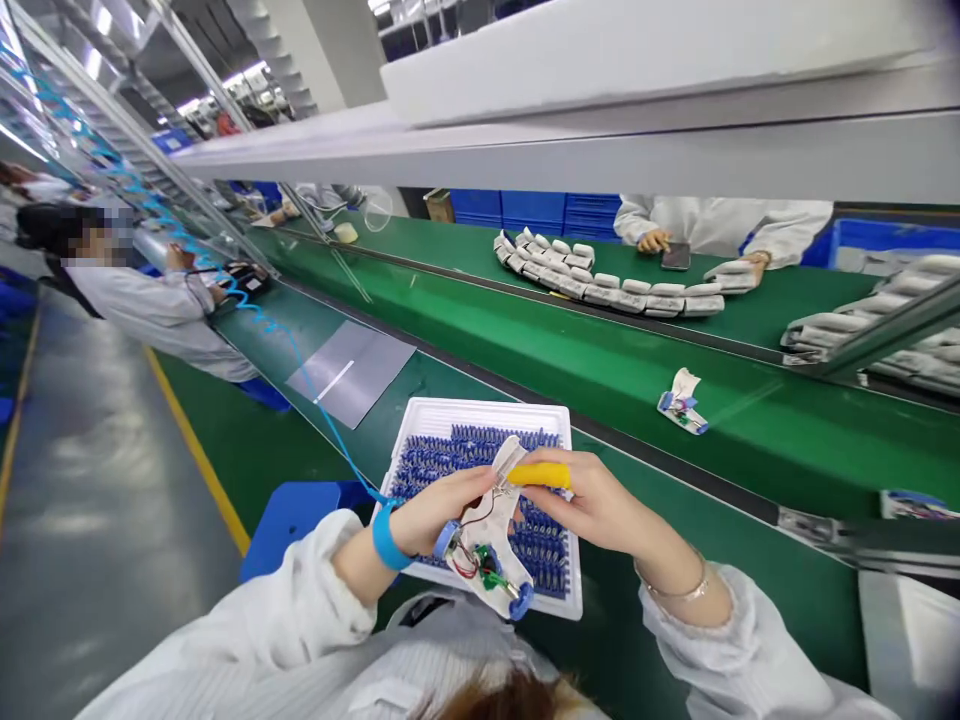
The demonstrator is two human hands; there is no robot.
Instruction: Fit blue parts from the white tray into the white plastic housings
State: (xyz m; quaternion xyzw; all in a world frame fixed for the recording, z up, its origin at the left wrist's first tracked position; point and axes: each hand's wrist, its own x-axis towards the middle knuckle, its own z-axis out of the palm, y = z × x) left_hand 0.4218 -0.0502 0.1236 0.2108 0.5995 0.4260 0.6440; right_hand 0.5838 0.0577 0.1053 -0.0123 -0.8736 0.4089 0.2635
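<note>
My left hand (442, 503) is closed around a white plastic housing (491, 520), held above a white tray. The housing is an open gun-shaped shell with a green circuit board, thin red and dark wires and blue end pieces. My right hand (592, 495) is closed at the shell's upper end, its index finger in a yellow finger cot (541, 474) lying against the edge. Whether a small part sits under those fingertips is hidden. Below both hands, the white foam tray (574, 590) holds rows of many small blue parts (427, 460).
A blue wrist strap (390, 537) with a coiled cord circles my left wrist. Beyond the tray runs a green conveyor belt (600, 370) carrying another open housing (682, 402). Rows of white housings (622, 290) lie opposite, near a co-worker's sleeves (720, 220). A grey mat (352, 370) lies leftward.
</note>
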